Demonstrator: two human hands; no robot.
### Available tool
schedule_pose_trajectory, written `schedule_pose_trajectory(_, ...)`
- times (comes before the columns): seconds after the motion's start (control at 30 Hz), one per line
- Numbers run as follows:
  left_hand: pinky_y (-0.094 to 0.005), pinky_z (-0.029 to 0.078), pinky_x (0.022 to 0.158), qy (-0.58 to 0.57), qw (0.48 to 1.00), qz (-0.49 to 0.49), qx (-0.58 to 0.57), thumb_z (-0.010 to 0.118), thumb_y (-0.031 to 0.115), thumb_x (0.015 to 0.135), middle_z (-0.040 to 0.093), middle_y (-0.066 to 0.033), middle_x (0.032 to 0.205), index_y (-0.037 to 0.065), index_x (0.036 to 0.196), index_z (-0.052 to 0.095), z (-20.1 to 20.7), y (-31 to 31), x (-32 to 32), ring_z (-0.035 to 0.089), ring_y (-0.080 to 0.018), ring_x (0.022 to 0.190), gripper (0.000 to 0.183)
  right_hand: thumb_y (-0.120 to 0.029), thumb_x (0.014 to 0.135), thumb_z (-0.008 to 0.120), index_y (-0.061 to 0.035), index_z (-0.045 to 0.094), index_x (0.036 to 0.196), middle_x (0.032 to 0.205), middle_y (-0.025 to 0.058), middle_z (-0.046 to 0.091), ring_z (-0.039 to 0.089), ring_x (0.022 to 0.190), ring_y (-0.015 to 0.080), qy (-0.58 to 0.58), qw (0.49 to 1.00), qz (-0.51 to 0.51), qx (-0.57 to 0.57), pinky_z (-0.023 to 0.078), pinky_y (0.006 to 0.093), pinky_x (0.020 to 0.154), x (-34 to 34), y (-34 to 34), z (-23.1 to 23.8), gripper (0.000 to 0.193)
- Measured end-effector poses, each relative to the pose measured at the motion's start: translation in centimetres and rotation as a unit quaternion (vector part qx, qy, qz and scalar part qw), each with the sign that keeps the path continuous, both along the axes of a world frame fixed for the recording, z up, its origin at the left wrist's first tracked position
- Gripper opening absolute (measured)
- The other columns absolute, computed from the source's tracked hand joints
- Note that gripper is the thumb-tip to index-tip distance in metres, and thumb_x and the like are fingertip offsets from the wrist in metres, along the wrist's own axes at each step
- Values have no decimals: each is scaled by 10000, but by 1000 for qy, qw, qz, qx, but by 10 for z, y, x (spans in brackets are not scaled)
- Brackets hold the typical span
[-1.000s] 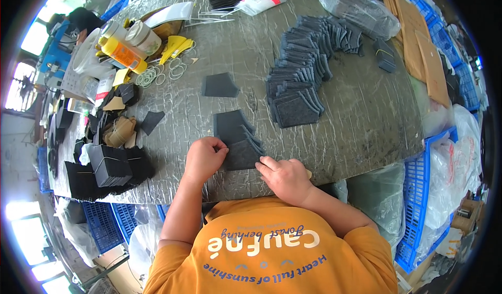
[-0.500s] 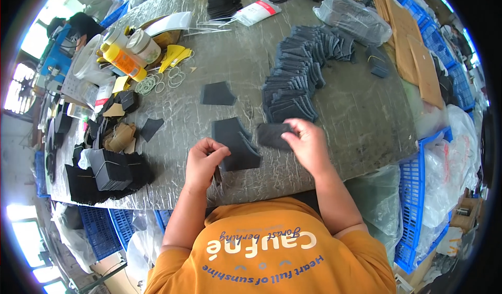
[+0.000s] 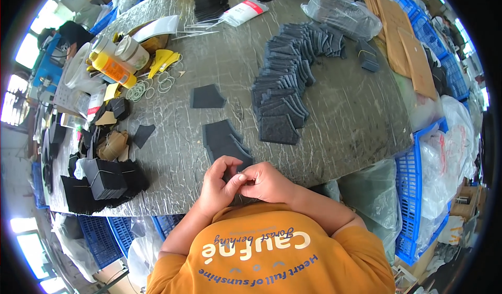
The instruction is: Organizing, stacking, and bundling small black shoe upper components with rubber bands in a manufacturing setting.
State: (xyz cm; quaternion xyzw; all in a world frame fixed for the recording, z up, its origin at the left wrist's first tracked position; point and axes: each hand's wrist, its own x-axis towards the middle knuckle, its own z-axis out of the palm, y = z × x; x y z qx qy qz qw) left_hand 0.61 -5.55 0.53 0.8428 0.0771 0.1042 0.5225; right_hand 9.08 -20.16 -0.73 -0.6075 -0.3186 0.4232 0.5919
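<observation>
My left hand (image 3: 219, 185) and my right hand (image 3: 265, 183) meet at the table's near edge, fingertips pinched together. What they pinch, if anything, is hidden by the fingers. Right beyond them lie a few overlapping dark grey fabric pieces (image 3: 220, 137) with curved sides, the nearest partly covered by my left hand. A single dark piece (image 3: 207, 96) lies farther off. To the right, a long curving row of overlapping dark pieces (image 3: 285, 79) runs away from me, its nearest piece (image 3: 277, 129) lying flat.
At the left are rubber-banded dark stacks (image 3: 107, 179), another loose piece (image 3: 144, 135), rubber bands (image 3: 138, 91), a yellow bottle (image 3: 112, 70) and a white jar (image 3: 132, 52). Plastic bags (image 3: 342, 14), a small banded bundle (image 3: 367, 56) and brown cardboard (image 3: 400, 38) line the far right. Blue crates (image 3: 410, 200) flank the table.
My right hand has let go of a dark piece, which now lies at the near end of the row. It has moved left and toward me to meet my left hand.
</observation>
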Motion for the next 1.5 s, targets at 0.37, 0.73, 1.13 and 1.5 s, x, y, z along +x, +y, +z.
schedule_pose_trajectory(0.37,-324,418,798,-31,942,-133,-305,654,144,813,544,-66,977,50,979,646,-9,16,0,509,-191,919,191,-36,785,541,-33,592,813,694,-24,545,487,600,70,405,912,14,56,398,199,582,1,-5,-11,59)
schedule_pose_trajectory(0.73,-244,411,619,-145,986,78,-13,619,-71,671,590,-8,726,46,734,614,4,28,-7,511,-127,684,133,-127,836,405,-92,500,861,875,107,572,562,774,203,496,807,-262,183,430,253,582,16,-7,-12,104)
schedule_pose_trajectory(1.13,-198,367,518,196,966,155,-63,657,50,758,574,22,653,17,765,622,-15,57,14,477,-36,580,48,-38,860,547,-76,456,982,690,-59,415,346,539,17,233,926,-264,133,295,181,480,30,-37,-28,157)
schedule_pose_trajectory(1.5,-205,378,527,180,972,149,-39,664,51,752,575,23,650,9,778,633,-15,53,17,483,-45,587,58,-51,821,593,-38,591,808,693,-2,547,531,560,99,-171,963,-207,5,396,253,483,16,-31,-30,19)
